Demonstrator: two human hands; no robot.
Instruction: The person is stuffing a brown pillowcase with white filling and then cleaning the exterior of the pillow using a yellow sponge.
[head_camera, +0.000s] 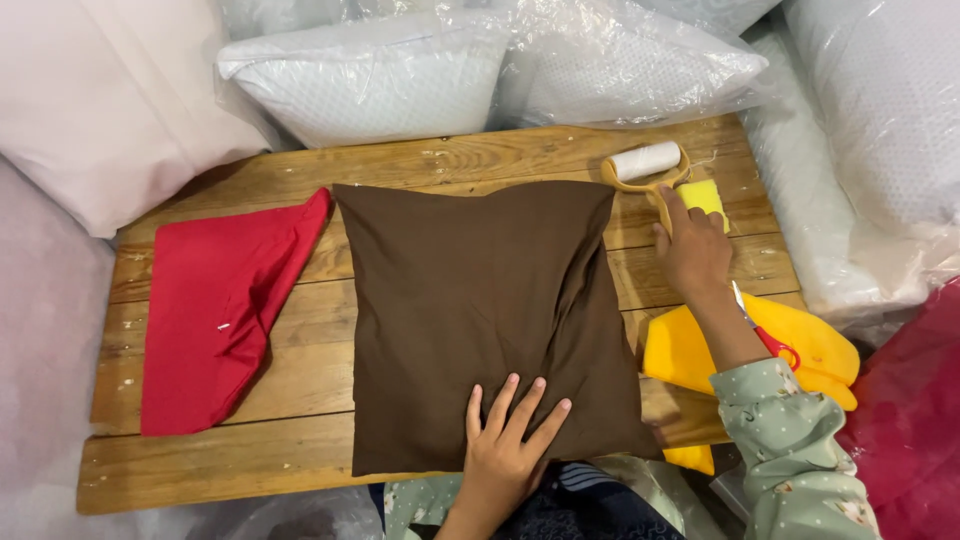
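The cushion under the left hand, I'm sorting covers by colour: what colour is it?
Plain dark brown, no pattern; the cushion shows clearly in the head view.

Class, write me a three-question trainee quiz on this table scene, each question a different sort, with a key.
1. True or false: the left hand lies flat on the brown cushion.
2. What is the right hand reaching for? A) lint roller B) scissors C) red cloth
3. Fill in: under the scissors lies a folded ____ cloth.

Key: 1 true; 2 A; 3 yellow.
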